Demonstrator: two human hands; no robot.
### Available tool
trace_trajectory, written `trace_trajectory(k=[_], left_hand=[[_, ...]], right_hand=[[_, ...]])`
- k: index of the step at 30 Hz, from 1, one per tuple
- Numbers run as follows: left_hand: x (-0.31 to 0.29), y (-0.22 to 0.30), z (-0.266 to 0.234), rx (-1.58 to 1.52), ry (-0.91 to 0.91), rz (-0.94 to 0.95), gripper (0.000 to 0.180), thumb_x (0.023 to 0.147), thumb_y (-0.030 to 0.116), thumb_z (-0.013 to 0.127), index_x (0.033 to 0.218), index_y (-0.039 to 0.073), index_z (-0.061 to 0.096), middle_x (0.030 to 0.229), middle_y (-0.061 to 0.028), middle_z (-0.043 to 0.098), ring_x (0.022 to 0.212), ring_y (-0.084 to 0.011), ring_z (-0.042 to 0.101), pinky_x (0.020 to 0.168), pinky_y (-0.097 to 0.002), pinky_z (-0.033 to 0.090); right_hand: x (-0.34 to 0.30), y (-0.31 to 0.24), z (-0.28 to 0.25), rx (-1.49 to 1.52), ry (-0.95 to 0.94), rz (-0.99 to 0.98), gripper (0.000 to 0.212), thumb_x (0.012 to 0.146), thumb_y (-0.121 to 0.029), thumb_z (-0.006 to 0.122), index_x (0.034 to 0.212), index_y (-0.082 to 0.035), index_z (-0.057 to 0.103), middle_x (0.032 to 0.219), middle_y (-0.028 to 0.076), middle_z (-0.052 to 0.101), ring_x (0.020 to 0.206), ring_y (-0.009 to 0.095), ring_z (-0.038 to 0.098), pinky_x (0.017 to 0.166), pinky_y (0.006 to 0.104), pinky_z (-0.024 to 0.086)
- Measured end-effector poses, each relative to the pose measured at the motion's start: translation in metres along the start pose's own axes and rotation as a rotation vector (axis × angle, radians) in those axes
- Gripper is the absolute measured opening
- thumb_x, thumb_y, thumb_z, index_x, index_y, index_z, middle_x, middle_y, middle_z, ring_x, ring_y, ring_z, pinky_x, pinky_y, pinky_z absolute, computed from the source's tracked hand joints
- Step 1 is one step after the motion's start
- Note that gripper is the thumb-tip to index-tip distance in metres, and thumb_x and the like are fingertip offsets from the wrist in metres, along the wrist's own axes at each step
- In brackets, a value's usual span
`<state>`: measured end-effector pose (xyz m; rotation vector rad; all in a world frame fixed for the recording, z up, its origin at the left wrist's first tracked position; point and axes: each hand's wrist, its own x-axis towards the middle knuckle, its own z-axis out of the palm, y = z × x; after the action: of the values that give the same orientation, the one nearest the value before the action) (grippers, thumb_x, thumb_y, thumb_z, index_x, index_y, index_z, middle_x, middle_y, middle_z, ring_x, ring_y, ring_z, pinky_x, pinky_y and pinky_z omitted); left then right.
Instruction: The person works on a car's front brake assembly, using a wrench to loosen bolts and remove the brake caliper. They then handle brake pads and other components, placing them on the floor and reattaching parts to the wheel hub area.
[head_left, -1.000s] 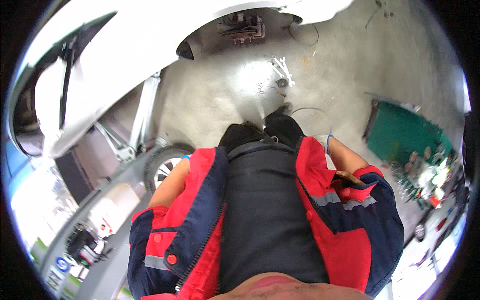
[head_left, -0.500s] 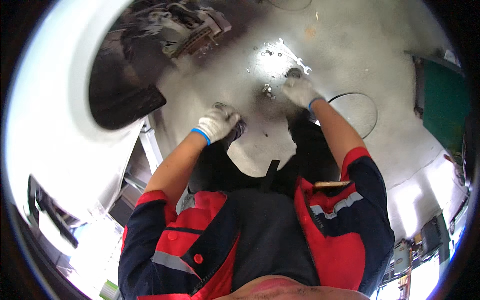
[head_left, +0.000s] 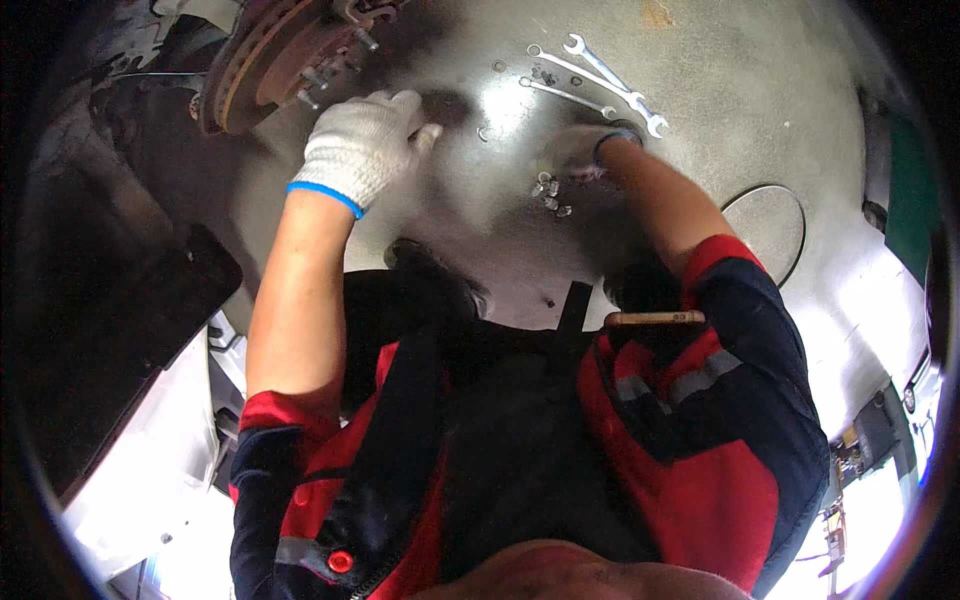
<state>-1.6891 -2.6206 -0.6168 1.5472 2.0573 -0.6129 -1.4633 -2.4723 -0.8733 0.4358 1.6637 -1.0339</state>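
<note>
My left hand (head_left: 362,148), in a white knitted glove with a blue cuff, is raised beside a rusty brake disc (head_left: 262,70) with bare wheel studs (head_left: 312,88). Its thumb stands apart from the bent fingers, and nothing shows in it. My right hand (head_left: 578,150), gloved too, reaches low over the floor, its fingers smeared by motion. Just below it lie several small shiny metal pieces (head_left: 552,195). Beyond it are a double open-ended wrench (head_left: 612,84) and a shorter combination wrench (head_left: 568,96). Whether the right hand holds anything cannot be made out.
A few washers or nuts (head_left: 545,76) lie by the wrenches. A thin dark ring (head_left: 800,225) rests on the floor at right. My dark shoe (head_left: 415,255) is below my left hand. A phone (head_left: 655,318) sticks out of my jacket pocket. A dark car part (head_left: 130,330) fills the left.
My left hand has risen forward and left, from beside my knee toward the brake disc. My right hand has moved left toward the small metal pieces. The view has shifted closer to the disc.
</note>
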Motion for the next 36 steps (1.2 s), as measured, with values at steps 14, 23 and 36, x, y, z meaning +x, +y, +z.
trace_trajectory(k=[14,23,36], left_hand=[[-0.003,-0.03,0.049,-0.088,-0.174,0.13,0.06,0.097,0.046,0.061,0.138,0.003,0.052,0.127,-0.0277,0.063,0.118,-0.0442,0.061,0.099,-0.0503,0.05],[-0.024,-0.023,0.016,-1.07,0.195,0.102,0.05,0.097,0.029,0.068,0.14,0.005,0.056,0.114,-0.017,0.068,0.105,-0.0257,0.066,0.095,-0.0357,0.05],[-0.026,-0.015,0.059,-0.335,0.035,0.121,0.039,0.096,0.021,0.065,0.131,0.003,0.063,0.114,-0.0226,0.07,0.111,-0.0372,0.067,0.094,-0.0427,0.054]], right_hand=[[-0.034,-0.061,-0.041,-0.023,0.308,-0.291,0.027,0.096,-0.027,0.06,0.108,-0.01,0.077,0.08,0.007,0.069,0.059,0.02,0.062,0.057,0.0392,0.051],[-0.144,-0.152,-0.064,0.785,0.309,-0.853,0.054,0.102,-0.058,0.052,0.106,-0.007,0.069,0.078,0.003,0.063,0.063,0.013,0.053,0.057,0.0286,0.045],[-0.021,-0.002,0.072,-0.471,0.306,-0.172,0.081,0.085,-0.046,0.072,0.149,-0.007,0.042,0.102,0.015,0.073,0.088,0.031,0.072,0.077,0.0437,0.057]])
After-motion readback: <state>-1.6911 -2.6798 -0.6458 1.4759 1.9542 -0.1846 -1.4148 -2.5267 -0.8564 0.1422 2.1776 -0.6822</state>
